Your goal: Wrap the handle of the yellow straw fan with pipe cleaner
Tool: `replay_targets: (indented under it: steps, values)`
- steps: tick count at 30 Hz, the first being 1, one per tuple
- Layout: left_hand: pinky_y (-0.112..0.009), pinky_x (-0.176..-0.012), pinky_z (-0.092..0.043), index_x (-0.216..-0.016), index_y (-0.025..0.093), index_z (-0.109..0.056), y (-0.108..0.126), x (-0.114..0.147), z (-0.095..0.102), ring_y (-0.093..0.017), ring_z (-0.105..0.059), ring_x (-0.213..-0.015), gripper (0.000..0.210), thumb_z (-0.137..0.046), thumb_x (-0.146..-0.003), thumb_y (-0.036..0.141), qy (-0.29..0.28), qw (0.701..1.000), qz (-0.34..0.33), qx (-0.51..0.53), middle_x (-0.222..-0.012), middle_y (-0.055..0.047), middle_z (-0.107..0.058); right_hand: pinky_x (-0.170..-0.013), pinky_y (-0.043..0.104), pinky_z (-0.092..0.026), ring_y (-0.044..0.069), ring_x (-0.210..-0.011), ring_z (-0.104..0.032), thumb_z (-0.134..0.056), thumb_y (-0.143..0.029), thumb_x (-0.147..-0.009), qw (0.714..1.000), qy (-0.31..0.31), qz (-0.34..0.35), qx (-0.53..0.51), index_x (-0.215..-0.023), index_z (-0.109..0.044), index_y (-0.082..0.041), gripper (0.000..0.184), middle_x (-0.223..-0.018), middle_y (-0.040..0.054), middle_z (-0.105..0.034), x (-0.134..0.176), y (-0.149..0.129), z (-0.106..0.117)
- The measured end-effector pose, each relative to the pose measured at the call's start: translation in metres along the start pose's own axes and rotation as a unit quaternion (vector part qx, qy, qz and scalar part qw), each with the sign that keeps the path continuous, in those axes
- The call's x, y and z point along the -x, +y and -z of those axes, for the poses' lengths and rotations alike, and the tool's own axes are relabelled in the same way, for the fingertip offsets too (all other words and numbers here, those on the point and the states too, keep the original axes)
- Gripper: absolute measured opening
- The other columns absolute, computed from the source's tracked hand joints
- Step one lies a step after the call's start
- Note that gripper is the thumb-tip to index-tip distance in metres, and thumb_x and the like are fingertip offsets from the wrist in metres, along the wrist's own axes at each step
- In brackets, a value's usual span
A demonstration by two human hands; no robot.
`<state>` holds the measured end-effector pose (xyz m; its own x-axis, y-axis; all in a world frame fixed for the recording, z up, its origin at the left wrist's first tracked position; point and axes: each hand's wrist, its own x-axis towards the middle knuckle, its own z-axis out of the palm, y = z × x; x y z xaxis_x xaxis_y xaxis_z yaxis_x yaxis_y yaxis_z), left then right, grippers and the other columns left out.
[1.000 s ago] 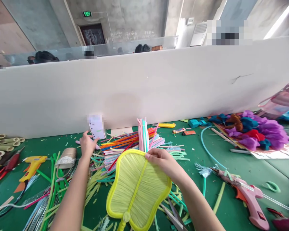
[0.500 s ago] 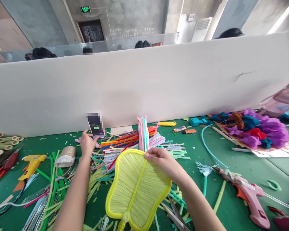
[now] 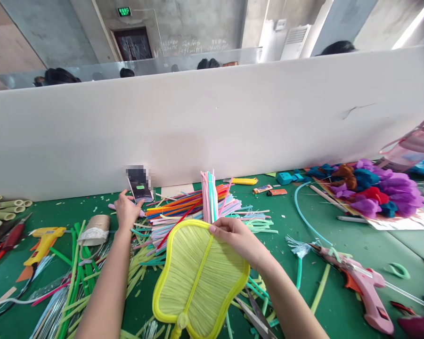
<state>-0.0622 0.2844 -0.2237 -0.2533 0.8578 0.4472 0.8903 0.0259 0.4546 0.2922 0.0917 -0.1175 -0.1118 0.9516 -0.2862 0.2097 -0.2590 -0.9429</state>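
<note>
My right hand (image 3: 238,238) pinches the top edge of a yellow-green hand fan (image 3: 189,273) between thumb and fingers. The fan has a thick fuzzy rim, a central rib and a short handle that runs off the bottom of the view. Farther off on the left, my left hand (image 3: 127,210) grips the lower left part of a smartphone (image 3: 140,186) standing tilted near the white partition. Its thumb lies at the phone's bottom edge. Behind the fan lie heaps of coloured pipe cleaners (image 3: 176,205), with a pink and turquoise bundle (image 3: 208,197) upright among them.
Scissors (image 3: 254,315) lie partly under the fan's right side. To the right are a pink glue gun (image 3: 367,282) and purple fabric flowers (image 3: 399,181). At left are a yellow glue gun (image 3: 45,242), a twine spool (image 3: 96,230) and bamboo pieces (image 3: 7,207). A white partition (image 3: 286,117) borders the green table.
The fan and right hand have shifted very slightly left in the view, along with the whole scene. Both hands keep the same hold.
</note>
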Motion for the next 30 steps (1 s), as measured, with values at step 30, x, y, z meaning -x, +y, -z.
replay_targets:
  steps: [30]
  values:
    - [-0.053,-0.106,-0.037,-0.142,0.009,-0.036,0.005,0.001,0.001,-0.041,-0.053,-0.118,0.089,-0.071,-0.072,0.052,0.006,0.999,-0.003,0.043,-0.108,-0.014,-0.066,-0.061,0.026,-0.038,0.015,-0.067,-0.053,-0.061,-0.047,-0.087,0.999,0.014,0.014,0.040,-0.085,-0.070,-0.015,0.033,-0.074,0.0013,-0.062,0.000,0.001,-0.003]
